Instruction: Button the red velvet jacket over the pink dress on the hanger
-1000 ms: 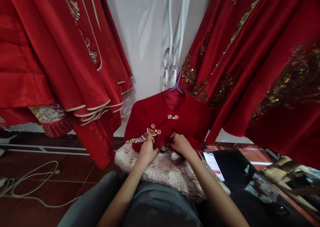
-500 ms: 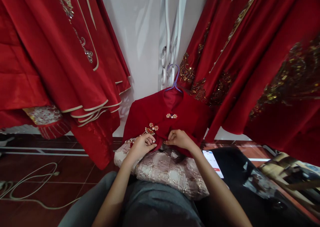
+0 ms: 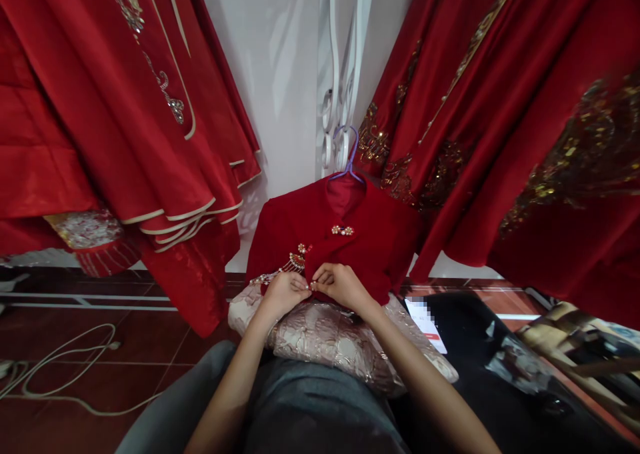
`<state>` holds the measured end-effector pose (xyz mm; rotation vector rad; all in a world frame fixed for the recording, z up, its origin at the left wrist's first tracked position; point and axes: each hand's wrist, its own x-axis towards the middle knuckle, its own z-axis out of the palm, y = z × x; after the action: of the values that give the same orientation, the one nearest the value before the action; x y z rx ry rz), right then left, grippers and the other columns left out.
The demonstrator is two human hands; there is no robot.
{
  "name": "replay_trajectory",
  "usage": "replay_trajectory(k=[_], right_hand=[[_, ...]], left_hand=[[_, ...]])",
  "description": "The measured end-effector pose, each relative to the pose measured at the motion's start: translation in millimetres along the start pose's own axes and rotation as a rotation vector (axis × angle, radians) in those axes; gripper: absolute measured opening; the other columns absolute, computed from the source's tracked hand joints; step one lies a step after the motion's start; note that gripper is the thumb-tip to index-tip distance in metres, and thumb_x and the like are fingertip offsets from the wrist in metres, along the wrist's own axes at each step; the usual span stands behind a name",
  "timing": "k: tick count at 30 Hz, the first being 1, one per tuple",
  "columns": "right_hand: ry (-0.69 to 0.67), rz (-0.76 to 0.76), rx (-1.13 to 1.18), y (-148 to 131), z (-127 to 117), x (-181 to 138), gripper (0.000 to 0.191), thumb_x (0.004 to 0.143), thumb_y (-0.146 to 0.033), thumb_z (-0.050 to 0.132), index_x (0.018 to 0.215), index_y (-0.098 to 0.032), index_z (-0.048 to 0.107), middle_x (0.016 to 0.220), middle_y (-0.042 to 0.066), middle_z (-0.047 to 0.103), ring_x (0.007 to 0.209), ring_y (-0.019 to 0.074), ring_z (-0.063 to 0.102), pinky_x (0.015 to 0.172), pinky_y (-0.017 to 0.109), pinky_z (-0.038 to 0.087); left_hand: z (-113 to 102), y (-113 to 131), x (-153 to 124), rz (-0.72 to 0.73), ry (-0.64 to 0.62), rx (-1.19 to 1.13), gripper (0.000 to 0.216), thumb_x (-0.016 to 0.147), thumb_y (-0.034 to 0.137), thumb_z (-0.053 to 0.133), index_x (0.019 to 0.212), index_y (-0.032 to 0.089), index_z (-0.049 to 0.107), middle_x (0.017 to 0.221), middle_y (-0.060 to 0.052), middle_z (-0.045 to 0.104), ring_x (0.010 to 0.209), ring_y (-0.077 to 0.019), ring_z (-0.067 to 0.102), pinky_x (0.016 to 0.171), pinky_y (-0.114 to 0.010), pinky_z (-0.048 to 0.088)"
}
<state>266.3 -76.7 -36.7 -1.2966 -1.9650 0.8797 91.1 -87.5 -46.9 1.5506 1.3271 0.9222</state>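
Note:
A red jacket (image 3: 295, 217) hangs in front of me on a purple hanger (image 3: 349, 164), its lower part resting by my lap. One beaded clasp (image 3: 343, 230) sits fastened below the collar. My left hand (image 3: 286, 293) pinches a small beaded fastener at the jacket's front edge. Against it, my right hand (image 3: 341, 286) is closed on the matching fastener from the other side, fingertips almost touching. A jewelled brooch with bead strings (image 3: 297, 261) hangs just above my left hand. Beneath both hands lies a pale patterned brocade cloth (image 3: 325, 337) across my lap.
Red gowns (image 3: 90, 94) hang at left, and gold-embroidered red gowns (image 3: 480, 141) at right. A white metal rack (image 3: 357, 54) stands behind the jacket. To my right, a phone (image 3: 425, 324) and a clear plastic bag (image 3: 517, 364) lie on a black surface. A white cable (image 3: 65, 401) coils on the tiled floor.
My right hand has moved left, carrying its side of the jacket front up to my left hand. The gap between the two jacket edges has closed.

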Motion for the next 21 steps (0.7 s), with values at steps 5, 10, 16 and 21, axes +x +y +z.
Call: replay_trajectory(k=[5, 10, 16, 21], right_hand=[[0.018, -0.003, -0.023, 0, -1, -1, 0.011, 0.074, -0.016, 0.068, 0.084, -0.019, 0.069, 0.077, 0.001, 0.073, 0.071, 0.0125, 0.068, 0.066, 0.021, 0.050], [0.045, -0.006, -0.030, -3, -2, -1, 0.010, 0.075, -0.018, 0.068, 0.085, -0.019, 0.070, 0.077, 0.001, 0.072, 0.072, 0.0131, 0.068, 0.067, 0.021, 0.051], [0.052, 0.005, -0.117, -6, 3, -3, 0.013, 0.074, -0.014, 0.067, 0.084, -0.020, 0.071, 0.077, 0.001, 0.073, 0.072, 0.0131, 0.068, 0.067, 0.021, 0.050], [-0.028, 0.015, -0.157, -6, -12, -5, 0.011, 0.077, -0.016, 0.066, 0.084, -0.022, 0.072, 0.078, 0.001, 0.074, 0.072, 0.0140, 0.069, 0.066, 0.021, 0.049]], left_hand=[[-3, 7, -3, 0.034, -0.071, -0.052, 0.011, 0.063, 0.025, 0.069, 0.064, 0.015, 0.070, 0.065, -0.004, 0.072, 0.060, -0.0159, 0.065, 0.058, -0.024, 0.050], [-1, 6, -2, -0.017, -0.028, -0.136, 0.005, 0.057, 0.016, 0.069, 0.063, 0.016, 0.069, 0.061, -0.003, 0.071, 0.059, -0.0163, 0.066, 0.057, -0.025, 0.051], [4, -5, 0, -0.142, -0.054, -0.234, 0.004, 0.060, 0.014, 0.069, 0.064, 0.014, 0.067, 0.056, -0.002, 0.067, 0.055, -0.0141, 0.064, 0.057, -0.026, 0.053], [-4, -5, -1, -0.146, -0.134, -0.237, 0.016, 0.059, 0.019, 0.074, 0.072, 0.013, 0.066, 0.064, -0.004, 0.069, 0.057, -0.0140, 0.065, 0.058, -0.026, 0.053]])
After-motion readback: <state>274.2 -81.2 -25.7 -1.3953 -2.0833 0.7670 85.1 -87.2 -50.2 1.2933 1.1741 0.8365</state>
